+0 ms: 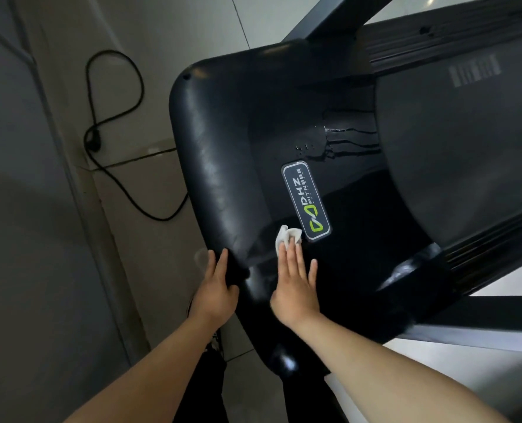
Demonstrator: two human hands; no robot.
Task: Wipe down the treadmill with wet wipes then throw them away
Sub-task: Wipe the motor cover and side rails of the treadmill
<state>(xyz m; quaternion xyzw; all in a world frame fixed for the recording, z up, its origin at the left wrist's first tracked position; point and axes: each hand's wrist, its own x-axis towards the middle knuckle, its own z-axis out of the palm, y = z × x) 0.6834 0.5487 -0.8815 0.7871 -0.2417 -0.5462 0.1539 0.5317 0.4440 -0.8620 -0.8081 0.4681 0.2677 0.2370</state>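
The black treadmill motor cover (238, 141) fills the middle of the head view, with a grey and green logo badge (306, 200) on it. My right hand (296, 285) lies flat on the cover with straight fingers and presses a small crumpled white wet wipe (285, 238) under its fingertips, just left of the badge. My left hand (215, 288) grips the cover's near rounded edge, thumb on top and fingers over the side. Wet streaks (345, 141) shine on the cover above the badge.
The grey running belt (467, 154) stretches away to the right between dark side rails. A black power cable (113, 123) loops over the tiled floor left of the treadmill. A dark upright post (330, 19) rises at the top. My dark-clothed legs (204, 392) are below.
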